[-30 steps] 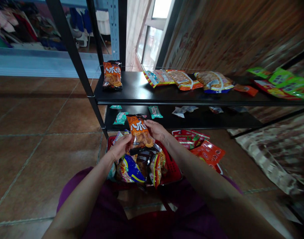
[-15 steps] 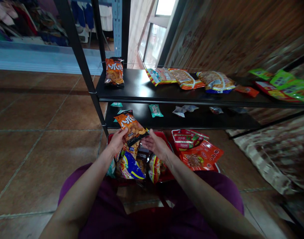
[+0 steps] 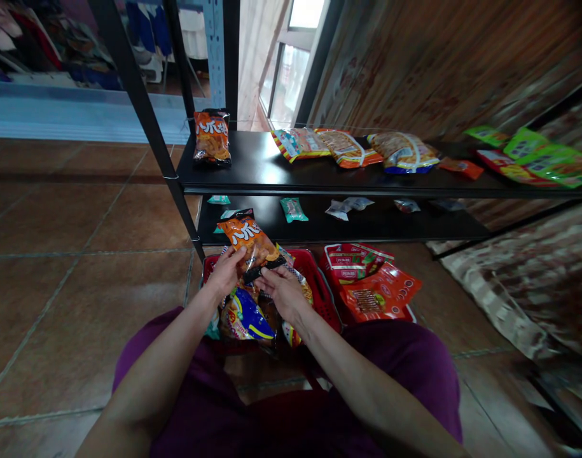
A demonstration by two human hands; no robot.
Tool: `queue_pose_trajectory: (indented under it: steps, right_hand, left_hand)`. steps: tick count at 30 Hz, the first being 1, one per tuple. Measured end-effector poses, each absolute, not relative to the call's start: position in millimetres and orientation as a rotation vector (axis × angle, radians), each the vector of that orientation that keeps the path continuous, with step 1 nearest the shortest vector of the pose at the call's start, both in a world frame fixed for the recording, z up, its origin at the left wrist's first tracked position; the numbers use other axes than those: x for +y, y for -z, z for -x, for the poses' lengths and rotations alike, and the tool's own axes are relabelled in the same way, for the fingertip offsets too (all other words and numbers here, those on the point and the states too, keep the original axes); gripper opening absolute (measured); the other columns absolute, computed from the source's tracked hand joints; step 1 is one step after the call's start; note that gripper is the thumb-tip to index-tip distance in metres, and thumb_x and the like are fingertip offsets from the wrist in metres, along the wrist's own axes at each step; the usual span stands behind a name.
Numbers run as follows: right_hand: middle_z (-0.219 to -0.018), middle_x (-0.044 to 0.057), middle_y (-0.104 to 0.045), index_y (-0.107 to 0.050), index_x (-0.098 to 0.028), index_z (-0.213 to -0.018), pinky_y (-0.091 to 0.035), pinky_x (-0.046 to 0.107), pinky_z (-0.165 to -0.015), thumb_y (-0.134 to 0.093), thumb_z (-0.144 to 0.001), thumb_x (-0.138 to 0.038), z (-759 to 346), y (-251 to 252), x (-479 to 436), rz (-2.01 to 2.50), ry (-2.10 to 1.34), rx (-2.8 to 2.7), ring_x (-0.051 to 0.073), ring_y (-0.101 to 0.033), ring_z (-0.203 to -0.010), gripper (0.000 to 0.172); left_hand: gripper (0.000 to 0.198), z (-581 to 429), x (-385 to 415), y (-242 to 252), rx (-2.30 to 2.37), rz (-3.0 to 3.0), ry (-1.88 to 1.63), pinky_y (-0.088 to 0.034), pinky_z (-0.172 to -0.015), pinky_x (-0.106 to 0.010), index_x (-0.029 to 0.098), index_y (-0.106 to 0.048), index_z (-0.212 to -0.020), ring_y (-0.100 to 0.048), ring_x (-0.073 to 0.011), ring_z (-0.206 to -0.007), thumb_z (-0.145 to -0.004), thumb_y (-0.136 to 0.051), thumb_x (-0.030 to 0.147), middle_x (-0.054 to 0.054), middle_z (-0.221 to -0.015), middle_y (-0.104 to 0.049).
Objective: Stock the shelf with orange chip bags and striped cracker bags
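Note:
An orange and black snack bag [image 3: 252, 243] is tilted above a red basket [image 3: 325, 299]. My left hand [image 3: 226, 272] grips its left side, thumb on the front. At the bag's lower black edge, my right hand [image 3: 282, 289] pinches the corner with thumb and fingers. Beneath both hands the basket holds several snack bags, among them a blue and yellow bag [image 3: 249, 316]. A similar orange and black bag [image 3: 212, 137] stands upright at the left end of the upper black shelf [image 3: 252, 172].
Several snack packets, including a yellow-edged bag [image 3: 300, 144] and green packets [image 3: 533, 152], lie along the upper shelf. Small packets, one of them teal [image 3: 293, 209], lie on the lower shelf [image 3: 390, 226]. A second basket at right holds red and orange packets [image 3: 381, 292]. A black post [image 3: 147, 114] rises at left.
My right hand has moved left from beside the bag's lower corner and now pinches its bottom edge. The left hand keeps its grip. The view has shifted slightly.

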State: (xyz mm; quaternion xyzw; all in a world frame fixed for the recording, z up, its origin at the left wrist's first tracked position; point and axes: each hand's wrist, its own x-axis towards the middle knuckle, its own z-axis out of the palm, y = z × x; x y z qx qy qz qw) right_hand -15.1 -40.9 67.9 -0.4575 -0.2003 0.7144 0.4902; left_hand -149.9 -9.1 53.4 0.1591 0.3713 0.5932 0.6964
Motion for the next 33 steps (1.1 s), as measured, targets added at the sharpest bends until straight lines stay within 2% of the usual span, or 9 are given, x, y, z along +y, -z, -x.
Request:
queue_pose_trajectory:
  steps: [4, 9, 16, 23, 28, 33]
  right_hand:
    - [-0.069, -0.003, -0.071, -0.064, -0.018, -0.070, -0.056, 0.021, -0.065, -0.090, -0.046, -0.023, 14, -70, -42, 1.018, -1.868, -0.400, 0.009, -0.066, -0.062, 0.035]
    - [-0.067, -0.002, -0.071, -0.064, -0.018, -0.070, -0.056, 0.021, -0.063, -0.089, -0.049, -0.024, 12, -72, -43, 1.060, -1.857, -0.392, 0.010, -0.066, -0.060, 0.034]
    - [-0.065, -0.003, -0.067, -0.064, -0.017, -0.070, -0.055, 0.022, -0.062, -0.089, -0.047, -0.032, 11, -72, -46, 1.143, -1.756, -0.517, 0.009, -0.063, -0.060, 0.038]
    - [-0.075, -0.002, -0.067, -0.065, -0.018, -0.075, -0.053, 0.021, -0.067, -0.083, -0.058, -0.038, -6, -76, -46, 1.169, -1.739, -0.672, 0.010, -0.065, -0.071, 0.032]
    - [-0.076, -0.002, -0.068, -0.068, -0.019, -0.082, -0.052, 0.022, -0.065, -0.085, -0.054, -0.037, -14, -83, -39, 1.182, -1.670, -0.607, 0.009, -0.061, -0.064, 0.037]
    - [-0.073, -0.004, -0.066, -0.069, -0.020, -0.080, -0.052, 0.023, -0.064, -0.088, -0.047, -0.035, -14, -80, -39, 1.186, -1.647, -0.604, 0.008, -0.059, -0.061, 0.040]
  left_hand:
    - [0.022, 153, -9, -49, 0.809, -0.329, -1.210, -0.053, -0.081, -0.031, 0.012, -0.069, -0.094, -0.069, -0.0211, -0.086, -0.077, -0.069, 0.026, -0.010, -0.095, -0.073]
    - [0.018, 154, -9, -52, 0.811, -0.332, -1.157, -0.054, -0.076, -0.029, 0.012, -0.068, -0.093, -0.070, -0.0195, -0.082, -0.080, -0.064, 0.024, -0.009, -0.091, -0.074]
    - [0.022, 154, -9, -52, 0.795, -0.353, -1.191, -0.053, -0.086, -0.032, 0.013, -0.066, -0.097, -0.069, -0.0205, -0.088, -0.076, -0.068, 0.020, -0.008, -0.095, -0.073]
    - [0.021, 157, -13, -51, 0.761, -0.386, -1.241, -0.052, -0.087, -0.035, 0.017, -0.063, -0.099, -0.068, -0.0173, -0.085, -0.078, -0.066, 0.015, -0.005, -0.095, -0.072]
    - [0.027, 161, -13, -52, 0.733, -0.389, -1.219, -0.053, -0.084, -0.037, 0.019, -0.062, -0.099, -0.067, -0.0158, -0.083, -0.074, -0.068, 0.011, -0.003, -0.096, -0.070]
    - [0.024, 164, -12, -49, 0.751, -0.379, -1.190, -0.055, -0.074, -0.032, 0.019, -0.062, -0.098, -0.067, -0.0161, -0.080, -0.075, -0.065, 0.011, -0.004, -0.093, -0.071]
